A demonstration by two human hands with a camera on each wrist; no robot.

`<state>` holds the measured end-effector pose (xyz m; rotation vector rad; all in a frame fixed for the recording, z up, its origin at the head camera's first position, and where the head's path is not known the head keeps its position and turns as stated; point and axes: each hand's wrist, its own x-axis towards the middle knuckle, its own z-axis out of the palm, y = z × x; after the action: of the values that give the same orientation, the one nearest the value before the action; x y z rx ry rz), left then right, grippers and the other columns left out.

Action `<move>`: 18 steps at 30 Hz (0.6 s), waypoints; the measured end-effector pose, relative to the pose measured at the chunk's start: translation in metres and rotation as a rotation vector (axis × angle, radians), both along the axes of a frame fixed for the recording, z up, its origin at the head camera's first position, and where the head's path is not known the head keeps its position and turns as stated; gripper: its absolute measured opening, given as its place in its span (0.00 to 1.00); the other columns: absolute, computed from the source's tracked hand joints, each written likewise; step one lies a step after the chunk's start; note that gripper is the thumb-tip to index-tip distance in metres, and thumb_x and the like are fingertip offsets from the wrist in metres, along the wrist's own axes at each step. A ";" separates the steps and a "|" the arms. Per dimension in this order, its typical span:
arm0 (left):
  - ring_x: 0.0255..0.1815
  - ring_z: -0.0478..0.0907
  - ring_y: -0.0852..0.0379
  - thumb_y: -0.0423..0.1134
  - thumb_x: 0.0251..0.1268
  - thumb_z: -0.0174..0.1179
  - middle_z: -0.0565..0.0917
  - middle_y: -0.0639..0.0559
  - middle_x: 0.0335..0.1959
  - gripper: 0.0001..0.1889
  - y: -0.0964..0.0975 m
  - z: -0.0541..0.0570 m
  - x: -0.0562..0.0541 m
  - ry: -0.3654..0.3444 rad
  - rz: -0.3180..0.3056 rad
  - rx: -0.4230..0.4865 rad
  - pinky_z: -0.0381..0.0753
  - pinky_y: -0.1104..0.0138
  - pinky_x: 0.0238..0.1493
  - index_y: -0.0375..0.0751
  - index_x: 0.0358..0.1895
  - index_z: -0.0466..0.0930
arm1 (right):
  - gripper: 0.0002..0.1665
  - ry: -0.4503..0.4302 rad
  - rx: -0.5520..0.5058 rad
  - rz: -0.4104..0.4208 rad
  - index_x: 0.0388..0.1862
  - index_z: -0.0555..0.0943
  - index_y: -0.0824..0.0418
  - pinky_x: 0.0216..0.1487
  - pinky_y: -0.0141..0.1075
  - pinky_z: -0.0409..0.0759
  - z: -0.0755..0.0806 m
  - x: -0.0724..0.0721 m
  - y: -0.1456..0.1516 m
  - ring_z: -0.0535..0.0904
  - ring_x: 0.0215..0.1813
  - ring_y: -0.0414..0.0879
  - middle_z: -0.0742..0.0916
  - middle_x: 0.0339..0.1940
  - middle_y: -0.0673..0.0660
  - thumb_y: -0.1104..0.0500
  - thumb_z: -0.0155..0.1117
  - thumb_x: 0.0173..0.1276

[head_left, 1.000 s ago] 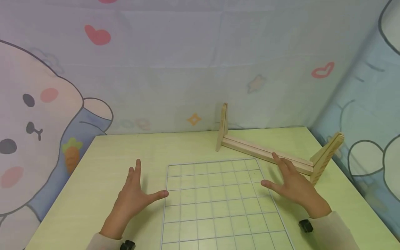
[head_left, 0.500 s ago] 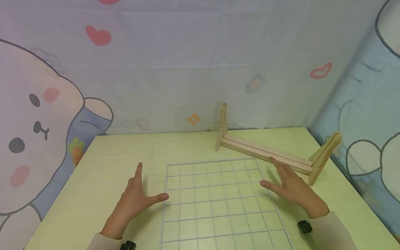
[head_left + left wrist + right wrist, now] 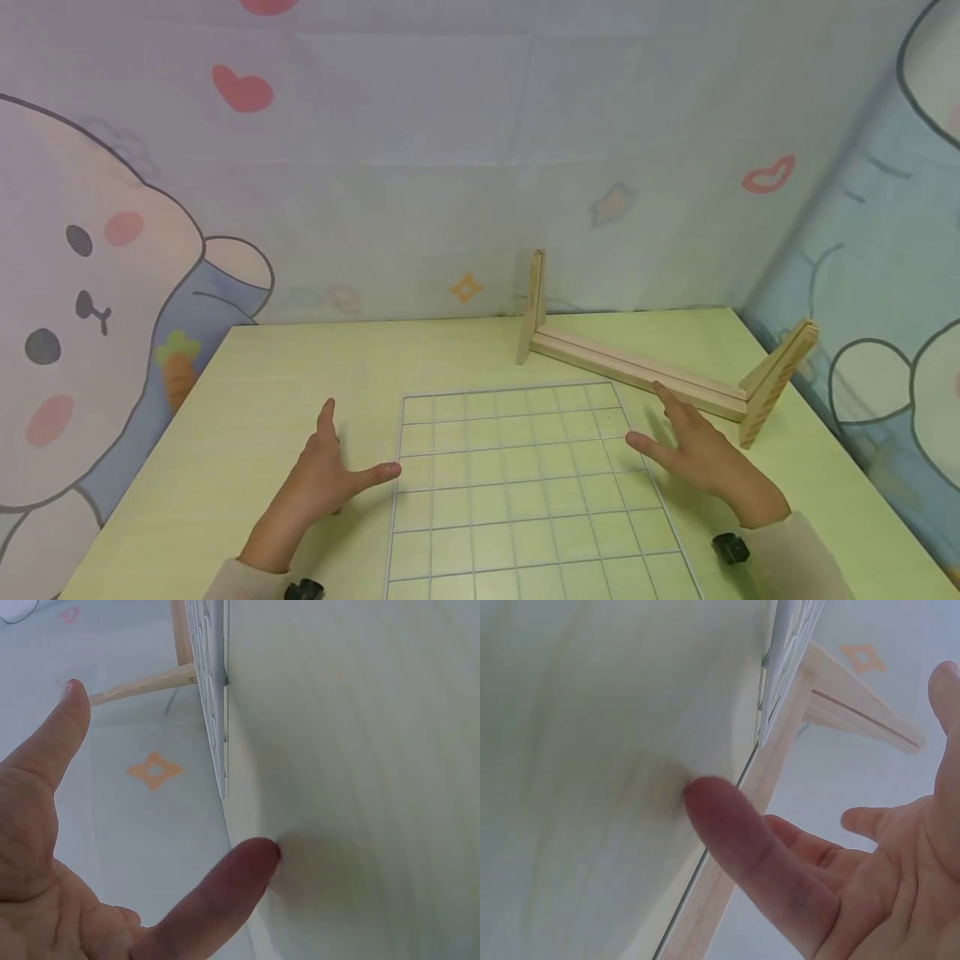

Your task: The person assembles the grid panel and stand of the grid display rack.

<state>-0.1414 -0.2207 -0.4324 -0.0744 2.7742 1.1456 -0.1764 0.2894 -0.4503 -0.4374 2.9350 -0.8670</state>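
Observation:
A white wire grid panel [image 3: 491, 483] lies flat on the pale yellow table, its near edge cut off by the frame. Beside its left edge is my left hand [image 3: 322, 479], thumb spread toward the outer wire and fingers extended, holding nothing. On the opposite side my right hand [image 3: 693, 450] has its thumb over the panel's right edge in the head view, fingers apart and nothing in them. Each wrist view shows a fingertip close to the tabletop, with the grid's edge [image 3: 217, 690] farther off. Behind my right hand stands a wooden frame [image 3: 637, 367] with two upright ends.
The table [image 3: 285, 367] ends at a cloth backdrop [image 3: 420, 208] printed with hearts and cartoon animals. Another printed cloth [image 3: 885, 275] hangs along the right side. A small black device [image 3: 730, 547] sits at my right wrist, another [image 3: 304, 590] at my left.
My left hand has shifted slightly down and its fingers have changed pose a little. The right hand is nearly still; the grid panel and wooden frame stay in place.

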 end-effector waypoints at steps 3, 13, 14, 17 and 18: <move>0.39 0.86 0.39 0.62 0.53 0.80 0.55 0.15 0.77 0.78 -0.002 -0.001 -0.001 -0.038 0.004 0.068 0.86 0.52 0.43 0.32 0.83 0.22 | 0.59 -0.029 -0.021 -0.002 0.87 0.40 0.66 0.65 0.73 0.70 0.000 0.000 0.000 0.68 0.73 0.79 0.58 0.82 0.79 0.35 0.58 0.80; 0.22 0.85 0.48 0.63 0.58 0.77 0.70 0.20 0.68 0.74 0.002 -0.004 0.001 -0.130 -0.006 0.114 0.84 0.45 0.53 0.23 0.81 0.27 | 0.63 -0.200 -0.053 0.003 0.86 0.37 0.71 0.57 0.58 0.80 0.002 0.001 -0.006 0.87 0.33 0.56 0.72 0.70 0.81 0.33 0.58 0.79; 0.22 0.86 0.48 0.62 0.58 0.77 0.71 0.20 0.68 0.73 0.004 -0.004 0.001 -0.135 -0.010 0.118 0.84 0.44 0.53 0.22 0.81 0.28 | 0.63 -0.202 -0.045 0.008 0.85 0.40 0.74 0.59 0.59 0.79 0.002 0.002 -0.007 0.88 0.39 0.60 0.74 0.69 0.80 0.33 0.59 0.79; 0.22 0.86 0.48 0.58 0.58 0.79 0.74 0.22 0.65 0.71 0.008 -0.005 0.003 -0.136 -0.027 0.115 0.85 0.45 0.53 0.19 0.80 0.31 | 0.60 -0.199 -0.017 0.031 0.80 0.51 0.82 0.62 0.62 0.77 0.002 0.004 -0.009 0.84 0.52 0.60 0.77 0.66 0.76 0.35 0.61 0.78; 0.22 0.86 0.49 0.57 0.58 0.79 0.75 0.23 0.63 0.70 0.010 -0.005 0.003 -0.132 -0.032 0.113 0.85 0.46 0.52 0.18 0.80 0.33 | 0.59 -0.209 -0.020 0.035 0.79 0.54 0.83 0.61 0.60 0.78 0.002 0.005 -0.010 0.85 0.46 0.58 0.77 0.66 0.76 0.35 0.62 0.78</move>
<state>-0.1384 -0.2109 -0.4375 -0.0896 2.5822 1.2401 -0.1719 0.2799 -0.4482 -0.3737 2.7234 -0.8802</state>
